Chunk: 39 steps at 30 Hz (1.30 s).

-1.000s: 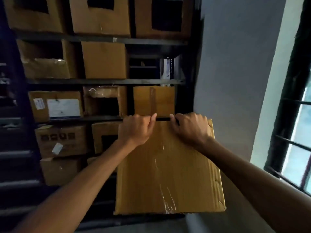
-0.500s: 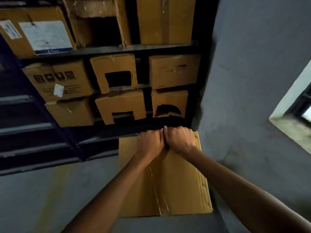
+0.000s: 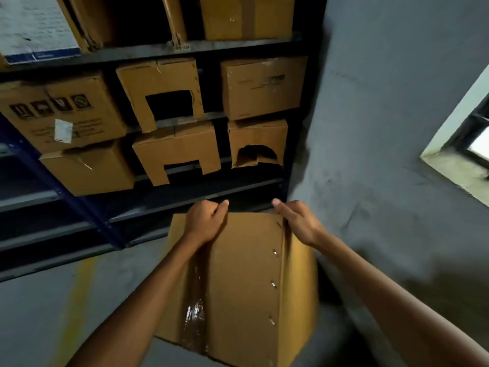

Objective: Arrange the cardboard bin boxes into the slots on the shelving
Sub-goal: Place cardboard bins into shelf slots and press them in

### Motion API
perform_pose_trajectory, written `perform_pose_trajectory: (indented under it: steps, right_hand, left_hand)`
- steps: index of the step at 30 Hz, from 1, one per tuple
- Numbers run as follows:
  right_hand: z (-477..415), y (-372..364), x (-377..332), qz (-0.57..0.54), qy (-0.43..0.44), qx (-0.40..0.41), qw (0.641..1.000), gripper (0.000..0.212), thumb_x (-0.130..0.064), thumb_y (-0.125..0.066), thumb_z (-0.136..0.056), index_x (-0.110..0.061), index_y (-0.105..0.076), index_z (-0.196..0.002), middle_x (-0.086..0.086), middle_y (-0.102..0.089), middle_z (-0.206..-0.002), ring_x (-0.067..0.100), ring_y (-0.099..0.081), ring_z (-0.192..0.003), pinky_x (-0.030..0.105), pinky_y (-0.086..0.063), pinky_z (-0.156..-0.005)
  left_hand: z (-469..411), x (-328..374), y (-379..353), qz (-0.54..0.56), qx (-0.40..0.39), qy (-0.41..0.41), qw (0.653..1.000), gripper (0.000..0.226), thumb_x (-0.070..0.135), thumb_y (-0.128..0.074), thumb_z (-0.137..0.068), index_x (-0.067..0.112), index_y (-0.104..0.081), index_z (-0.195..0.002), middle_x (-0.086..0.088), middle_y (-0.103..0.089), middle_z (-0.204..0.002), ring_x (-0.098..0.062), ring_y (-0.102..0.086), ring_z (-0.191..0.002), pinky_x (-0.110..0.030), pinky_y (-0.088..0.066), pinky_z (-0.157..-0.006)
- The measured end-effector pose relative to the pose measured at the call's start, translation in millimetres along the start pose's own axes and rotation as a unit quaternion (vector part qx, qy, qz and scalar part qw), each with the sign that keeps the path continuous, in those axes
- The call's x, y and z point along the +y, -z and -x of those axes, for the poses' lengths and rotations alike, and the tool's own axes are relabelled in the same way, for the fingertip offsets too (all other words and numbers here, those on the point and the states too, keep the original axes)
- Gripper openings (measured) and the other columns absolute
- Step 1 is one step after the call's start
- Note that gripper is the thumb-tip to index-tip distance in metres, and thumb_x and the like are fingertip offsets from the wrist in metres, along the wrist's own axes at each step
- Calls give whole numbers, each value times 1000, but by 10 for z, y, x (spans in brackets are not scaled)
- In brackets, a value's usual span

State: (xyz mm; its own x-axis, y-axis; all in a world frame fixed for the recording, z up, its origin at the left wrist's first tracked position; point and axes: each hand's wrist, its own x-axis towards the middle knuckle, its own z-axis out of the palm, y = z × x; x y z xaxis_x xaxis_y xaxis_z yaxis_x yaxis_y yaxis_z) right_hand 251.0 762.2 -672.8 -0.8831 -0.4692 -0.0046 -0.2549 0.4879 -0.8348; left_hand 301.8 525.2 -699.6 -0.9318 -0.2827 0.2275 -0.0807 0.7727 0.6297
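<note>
1. Evidently the plain brown cardboard box (image 3: 243, 282) is held low, above the grey concrete floor (image 3: 39, 313), with its far edge just in front of the lowest dark tier of the dark metal shelving (image 3: 185, 46). That suits feeding it into the shadowed bottom slot (image 3: 211, 189), which looks unoccupied, though it is too dark to be sure.
2. The left hand (image 3: 205, 221) grips the far top edge, its fingers (image 3: 211, 207) curled over the rim and the thumb pointing inward. Holding at the leading edge probably lets the person steer the nose of the box.
3. The right hand (image 3: 296, 223) holds the far right corner. Its thumb lies out along the edge and the other fingers drop behind the corner, mostly hidden, so I judge it a grip and not a flat push.
4. The box runs just beside the grey wall (image 3: 383, 128), in line with the right-hand column of the shelving, so it needs little sideways correction.
5. A strip of clear tape (image 3: 195, 313) and a row of metal staples (image 3: 274, 284) face up, so a closed side is uppermost.
6. Above the slot, the cut-out brown bin boxes (image 3: 177, 147) sit with their openings facing outward, presumably for reaching in. Whether the held box has such a cut-out cannot be seen.
</note>
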Motion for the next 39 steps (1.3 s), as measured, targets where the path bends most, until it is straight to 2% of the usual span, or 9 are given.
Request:
perform_pose_trajectory:
  steps: [2,6,10,13,15,20,27,32,39]
  right_hand:
    - [-8,-108,98,-61,-32,53,996,54,-43,-44,-101,-19,-31,-54,-11,-28,-48,7,-26,-47,30,-25,-53]
    - [-29,-321,82,37,-38,152,987,58,-38,-42,-103,-18,-31,-50,-6,-32,-46,11,-30,-45,29,-21,-48]
    - [-75,-505,-83,165,-32,125,978,55,-37,-35,-105,-16,-36,-54,-5,-41,-54,18,-43,-54,26,-20,-46]
    - [-134,-678,-92,237,-27,116,964,52,-40,-31,-104,-12,-52,-67,5,-56,-70,32,-59,-74,31,-27,-57]
    - [-167,-767,-112,276,-9,124,953,55,-41,-29,-104,-11,-59,-70,11,-64,-76,34,-62,-75,32,-31,-58]
    - [-285,-942,-236,334,10,108,936,57,-43,-22,-105,-18,-60,-70,3,-62,-70,26,-61,-66,31,-36,-57]
    - [-356,-936,-118,337,23,76,938,57,-52,-23,-103,-20,-54,-66,1,-61,-67,21,-59,-61,31,-44,-57]
    - [-239,-529,312,398,-38,75,914,65,-56,-21,-102,-16,-61,-70,-2,-54,-62,17,-53,-57,28,-30,-52]
    - [-206,-559,278,380,-66,96,918,57,-46,-23,-104,-18,-59,-72,4,-60,-69,28,-63,-70,32,-35,-58]
  left_hand:
    - [-82,-138,136,81,10,8,997,58,28,-58,-98,22,-34,-45,6,-28,-44,-12,-28,-40,-28,-24,-49]
    - [-101,-329,204,178,10,47,983,52,41,-54,-95,15,-45,-51,0,-38,-47,-15,-38,-43,-31,-34,-53]
    - [2,-159,183,216,-48,16,975,51,30,-44,-105,15,-51,-56,8,-45,-47,-14,-45,-47,-29,-36,-55]
    - [31,33,170,138,-77,-58,986,56,38,-42,-103,8,-51,-56,2,-44,-48,-21,-43,-45,-32,-32,-51]
    - [50,121,156,-33,-84,-92,992,52,36,-45,-102,17,-45,-54,2,-42,-49,-17,-41,-45,-32,-26,-49]
    - [190,247,5,-322,-37,-101,941,50,38,-30,-103,20,-64,-71,1,-63,-69,-18,-59,-70,-35,-41,-71]
    - [57,84,-123,-298,-43,-11,953,60,42,-23,-106,19,-55,-60,3,-50,-52,-16,-47,-46,-29,-39,-56]
    - [-128,-514,33,-221,9,23,975,59,35,-35,-106,21,-42,-49,7,-32,-42,-11,-30,-35,-20,-23,-40]
    - [-235,-518,-65,-235,-5,-87,968,59,37,-30,-106,22,-40,-50,7,-37,-44,-13,-36,-37,-28,-41,-66]
